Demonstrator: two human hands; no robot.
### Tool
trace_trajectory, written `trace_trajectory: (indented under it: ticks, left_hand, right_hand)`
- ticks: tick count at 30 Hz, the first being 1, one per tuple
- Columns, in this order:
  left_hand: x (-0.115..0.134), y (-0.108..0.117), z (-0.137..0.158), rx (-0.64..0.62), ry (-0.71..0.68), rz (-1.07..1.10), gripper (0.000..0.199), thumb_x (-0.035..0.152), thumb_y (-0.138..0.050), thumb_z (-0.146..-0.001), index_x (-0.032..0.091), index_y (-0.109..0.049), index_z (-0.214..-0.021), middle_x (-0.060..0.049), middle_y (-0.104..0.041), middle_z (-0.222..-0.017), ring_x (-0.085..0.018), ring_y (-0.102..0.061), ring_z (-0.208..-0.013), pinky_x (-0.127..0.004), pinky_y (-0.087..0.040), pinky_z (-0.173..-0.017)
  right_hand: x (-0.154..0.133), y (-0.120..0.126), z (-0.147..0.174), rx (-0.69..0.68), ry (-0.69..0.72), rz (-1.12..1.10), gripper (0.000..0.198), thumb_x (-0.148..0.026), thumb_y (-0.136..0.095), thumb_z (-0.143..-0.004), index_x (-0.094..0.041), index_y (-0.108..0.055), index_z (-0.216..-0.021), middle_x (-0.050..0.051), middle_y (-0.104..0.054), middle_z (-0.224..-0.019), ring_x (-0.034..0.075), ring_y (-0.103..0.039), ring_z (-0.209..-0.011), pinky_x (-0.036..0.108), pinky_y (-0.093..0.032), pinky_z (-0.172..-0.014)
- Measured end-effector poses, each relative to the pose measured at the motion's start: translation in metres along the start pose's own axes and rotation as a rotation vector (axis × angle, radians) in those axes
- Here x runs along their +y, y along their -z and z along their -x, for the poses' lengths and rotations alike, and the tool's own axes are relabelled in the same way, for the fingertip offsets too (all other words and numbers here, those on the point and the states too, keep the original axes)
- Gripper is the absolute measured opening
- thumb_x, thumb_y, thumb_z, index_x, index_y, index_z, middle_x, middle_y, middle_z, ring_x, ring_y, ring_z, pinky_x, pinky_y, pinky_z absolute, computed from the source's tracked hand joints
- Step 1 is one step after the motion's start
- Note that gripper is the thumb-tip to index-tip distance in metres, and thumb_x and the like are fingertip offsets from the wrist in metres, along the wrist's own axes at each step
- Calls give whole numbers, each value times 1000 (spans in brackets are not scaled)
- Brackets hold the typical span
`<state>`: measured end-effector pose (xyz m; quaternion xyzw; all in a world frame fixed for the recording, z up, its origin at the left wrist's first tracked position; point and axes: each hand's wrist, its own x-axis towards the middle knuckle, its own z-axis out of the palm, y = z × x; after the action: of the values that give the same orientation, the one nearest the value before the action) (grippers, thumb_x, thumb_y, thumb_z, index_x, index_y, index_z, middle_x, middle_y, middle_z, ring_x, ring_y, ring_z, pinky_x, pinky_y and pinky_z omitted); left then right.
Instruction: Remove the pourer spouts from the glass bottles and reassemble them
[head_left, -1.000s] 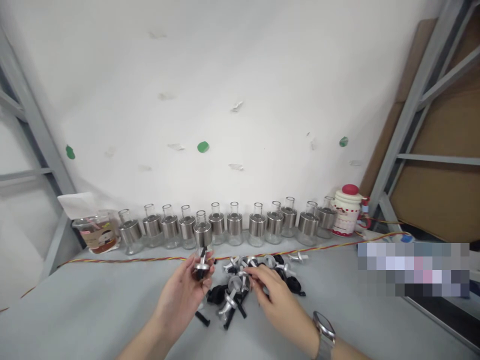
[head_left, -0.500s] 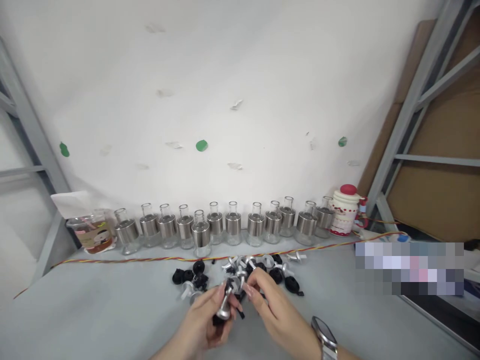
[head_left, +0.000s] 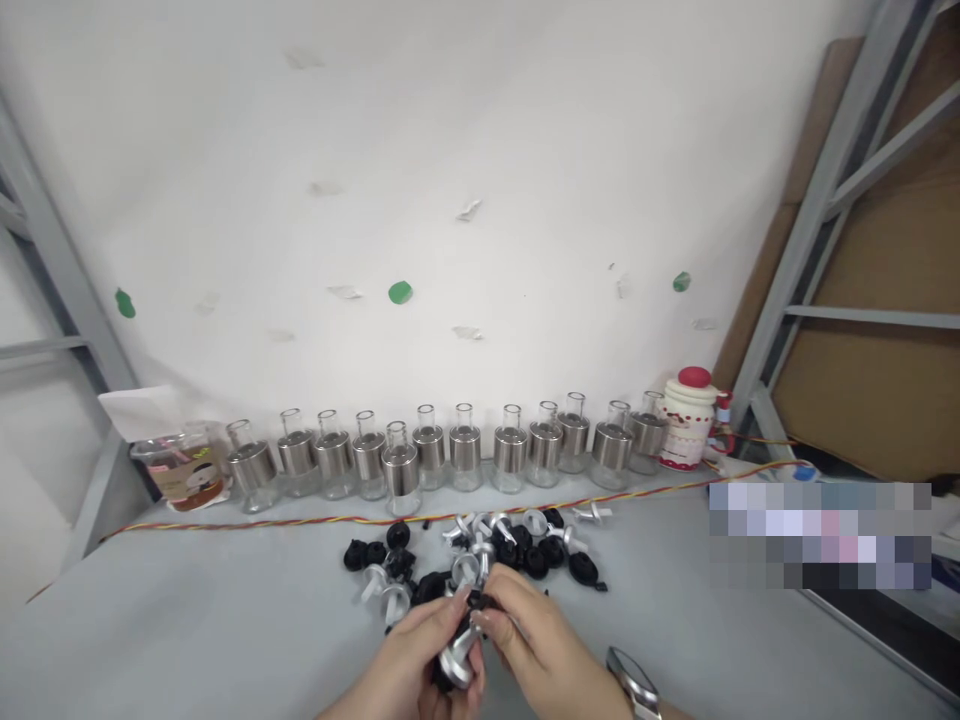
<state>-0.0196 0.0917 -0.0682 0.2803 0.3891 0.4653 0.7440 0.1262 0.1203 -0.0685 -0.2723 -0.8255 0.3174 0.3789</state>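
A silver pour spout [head_left: 456,664] with black material around its base is gripped by my left hand [head_left: 401,655], its narrow end pointing up and away. The fingers of my right hand [head_left: 536,630] pinch a small black piece [head_left: 478,600] at that narrow end, touching the fingertips of the left. My fingers partly hide how the two parts meet. Just beyond my hands lies a loose pile of silver spouts [head_left: 465,570] and round black caps [head_left: 583,569]. A watch [head_left: 634,680] is on my right wrist.
Several glass bottles with metal collars [head_left: 465,447] stand in a row along the wall. A twisted red-yellow wire [head_left: 300,522] runs in front of them. A plastic drink cup [head_left: 187,475] is at the left; a red-topped cup [head_left: 686,425] at the right. A blurred-out patch covers the right side.
My right hand has come down from the pile to the left hand, and its fingers now pinch a black piece at the spout's tip. The held spout has moved slightly nearer me.
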Motion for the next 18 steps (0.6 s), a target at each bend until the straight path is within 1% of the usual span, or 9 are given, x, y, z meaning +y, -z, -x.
trace_trajectory:
  ticks: [3,5,7,10,12,16,18]
  left_hand:
    - [1,-1,-1,27,-28,-54,37,43,-65,-65,10,-58,-51,0,-53,-37,-7,-46,-30,-15,-30,-32]
    - [1,-2,-1,19,-12,-36,39,43,-65,-65,10,-57,-48,0,-50,-34,-5,-42,-27,-14,-25,-30]
    - [0,-2,-2,-6,9,-1,40,44,-64,-65,10,-56,-46,1,-49,-32,-4,-40,-26,-14,-23,-29]
    - [0,-1,-1,-66,7,4,44,45,-59,-69,11,-55,-42,1,-48,-30,-5,-39,-28,-15,-26,-31]
    - [1,-2,1,-101,12,-18,45,45,-56,-72,11,-55,-43,0,-49,-32,-6,-40,-29,-16,-28,-32]
    - [3,-4,4,-125,21,-8,39,43,-57,-73,12,-56,-50,0,-52,-36,-6,-41,-29,-16,-31,-34]
    - [3,-5,4,-123,-4,21,35,41,-59,-72,12,-56,-53,1,-53,-38,-6,-42,-30,-16,-32,-34]
  right_hand:
    - [-5,0,0,14,-7,-27,23,-28,-33,-89,-20,-43,-71,0,-48,-72,13,-47,-70,23,-38,-64]
    - [-8,0,0,10,-10,-32,23,-28,-34,-89,-20,-42,-68,0,-48,-70,13,-47,-69,23,-38,-64]
    - [-10,0,0,13,-14,-35,24,-29,-34,-88,-20,-41,-67,0,-47,-69,13,-46,-68,23,-38,-63]
    - [-11,0,0,18,-31,-42,26,-31,-33,-88,-20,-40,-66,0,-45,-67,13,-45,-67,23,-37,-63]
    - [-10,-1,0,15,-42,-49,27,-32,-33,-88,-20,-40,-66,-1,-45,-67,13,-44,-66,23,-37,-62]
    - [-10,0,-1,3,-52,-62,27,-33,-32,-89,-20,-41,-67,-1,-45,-67,13,-44,-66,23,-37,-63]
    - [-10,1,-1,-3,-46,-64,26,-32,-31,-89,-20,-40,-68,-1,-45,-67,13,-45,-66,23,-38,-63]
